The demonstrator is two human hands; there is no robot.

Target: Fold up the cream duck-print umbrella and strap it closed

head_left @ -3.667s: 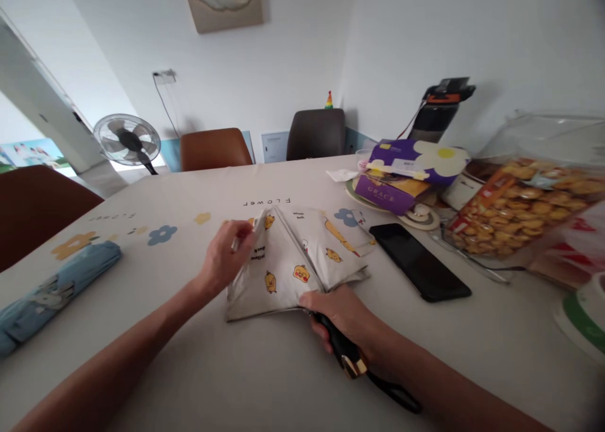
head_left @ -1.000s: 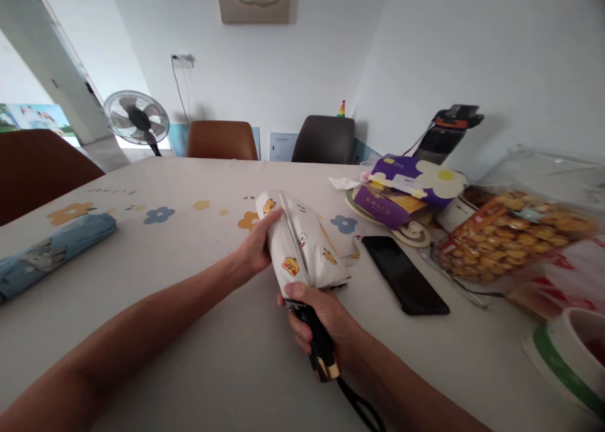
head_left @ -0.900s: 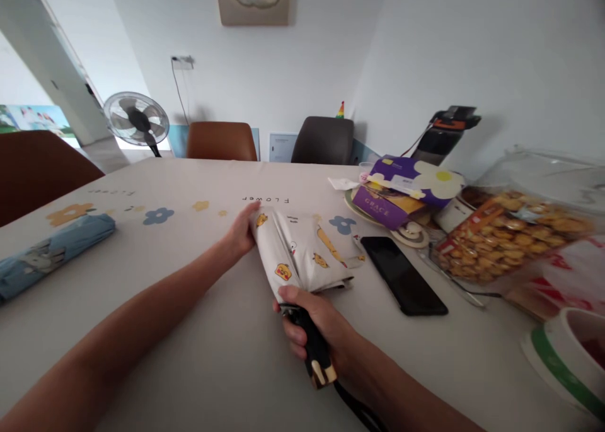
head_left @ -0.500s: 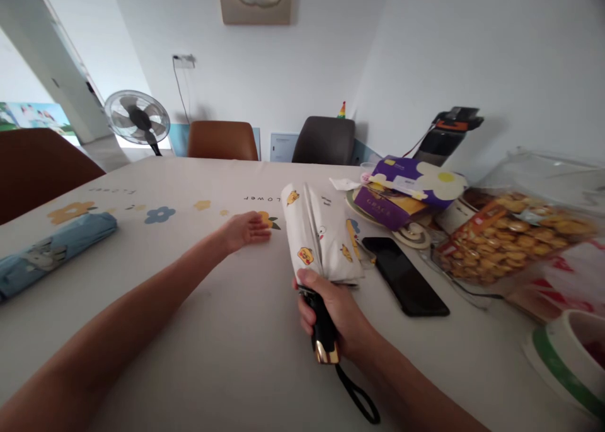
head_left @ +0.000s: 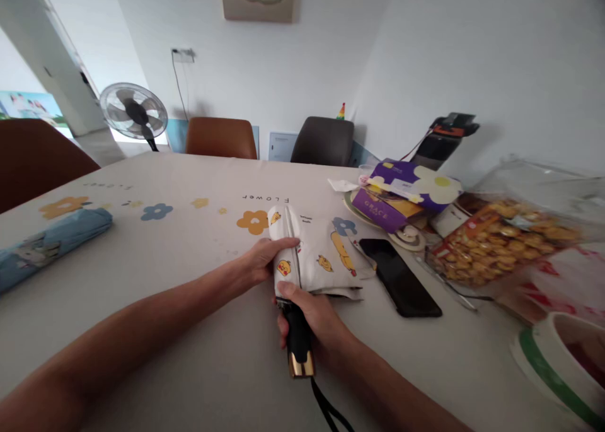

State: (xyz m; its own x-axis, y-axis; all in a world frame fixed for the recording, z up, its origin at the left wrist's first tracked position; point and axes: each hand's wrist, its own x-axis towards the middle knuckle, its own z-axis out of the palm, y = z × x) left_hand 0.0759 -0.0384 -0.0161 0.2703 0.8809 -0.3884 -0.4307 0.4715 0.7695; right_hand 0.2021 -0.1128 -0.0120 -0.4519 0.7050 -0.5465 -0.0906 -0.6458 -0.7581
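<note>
A white folding umbrella (head_left: 309, 255) printed with yellow cartoon figures is held over the table, its canopy folded but loose on the right side. My right hand (head_left: 312, 315) wraps round the top of its black handle, which has a gold end and a black wrist strap, the thumb pressing on the cloth. Higher up, my left hand (head_left: 267, 255) grips the left side of the canopy, thumb lying across the folds and fingers hidden beneath. Far to the left lies a rolled blue umbrella (head_left: 57, 243).
Right of the umbrella lie a black phone (head_left: 399, 277), a purple box (head_left: 413, 183) on plates, a bag of snacks (head_left: 503, 236) and a white-and-green tub (head_left: 562, 362). Chairs (head_left: 220, 137) and a fan (head_left: 135, 111) stand beyond the flower-print table (head_left: 189, 337).
My left hand has moved right and closed on the canopy. The umbrella has shifted slightly left and down, and its loose cloth spreads wider to the right.
</note>
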